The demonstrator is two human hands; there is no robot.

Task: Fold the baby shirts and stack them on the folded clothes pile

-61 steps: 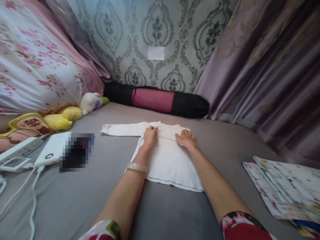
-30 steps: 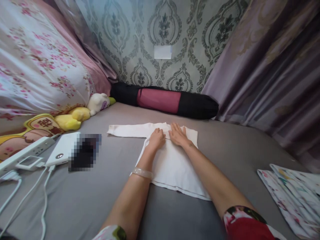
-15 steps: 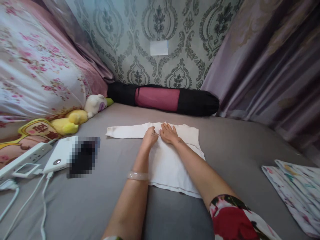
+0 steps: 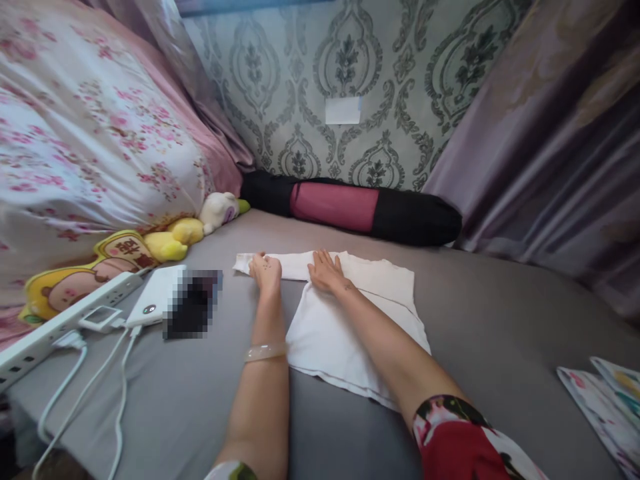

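A white long-sleeved top lies flat on the grey bedsheet, one sleeve stretched out to the left. My left hand rests on that sleeve near its cuff, fingers curled down onto the cloth. My right hand lies flat and open on the top's shoulder, where the sleeve joins the body. A pale bangle circles my left wrist. Both forearms reach forward from patterned red sleeves at the lower edge.
A black and pink roll bag lies along the patterned wall. Left are a floral quilt, yellow plush toys, a white power strip, a power bank with cables. Folded printed cloth sits at right.
My left hand slid left from the top's chest out along the sleeve toward its cuff. My right hand moved left from the right shoulder to the left shoulder. The camera view shifted left.
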